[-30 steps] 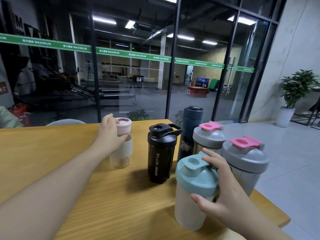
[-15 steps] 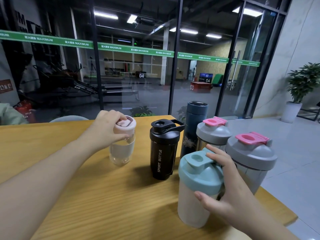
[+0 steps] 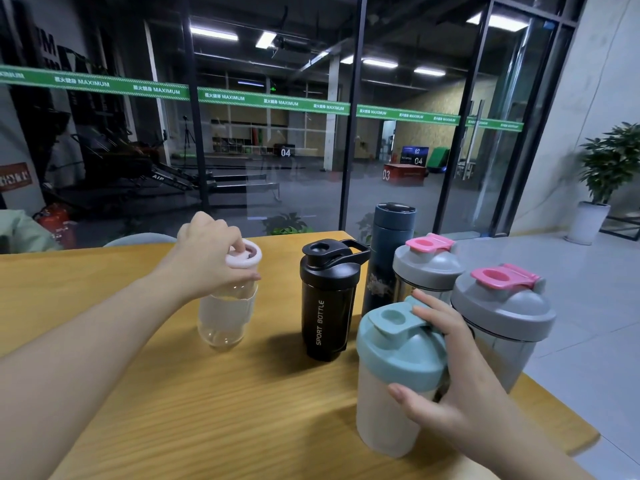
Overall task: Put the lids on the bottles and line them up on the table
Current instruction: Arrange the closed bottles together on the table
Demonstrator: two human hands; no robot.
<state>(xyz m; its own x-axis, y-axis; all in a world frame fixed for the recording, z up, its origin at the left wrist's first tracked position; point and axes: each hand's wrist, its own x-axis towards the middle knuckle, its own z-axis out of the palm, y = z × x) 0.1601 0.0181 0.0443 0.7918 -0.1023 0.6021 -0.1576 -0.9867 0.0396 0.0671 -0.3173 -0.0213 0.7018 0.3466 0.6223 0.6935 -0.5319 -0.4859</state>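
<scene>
Several lidded bottles stand on the wooden table (image 3: 173, 403). My left hand (image 3: 207, 261) grips the pale pink lid (image 3: 247, 259) of a small clear bottle (image 3: 225, 317), which leans slightly. A black "SPORT BOTTLE" (image 3: 327, 303) stands in the middle. Behind it rises a tall dark blue flask (image 3: 389, 251). Two grey shakers with pink caps stand at the right, one further back (image 3: 427, 265) and one nearer (image 3: 502, 313). Closest to me, my right hand (image 3: 457, 382) wraps around a white shaker (image 3: 384, 407) with a teal lid (image 3: 398, 344).
The table's right edge and corner lie just beyond the shakers, with tiled floor below. A glass wall runs behind the table. A pale chair back (image 3: 138, 239) shows at the far edge. A potted plant (image 3: 606, 174) stands far right.
My left hand has shifted from the clear bottle's side up onto its pink lid, and the bottle now leans. My right hand stays on the teal-lidded shaker.
</scene>
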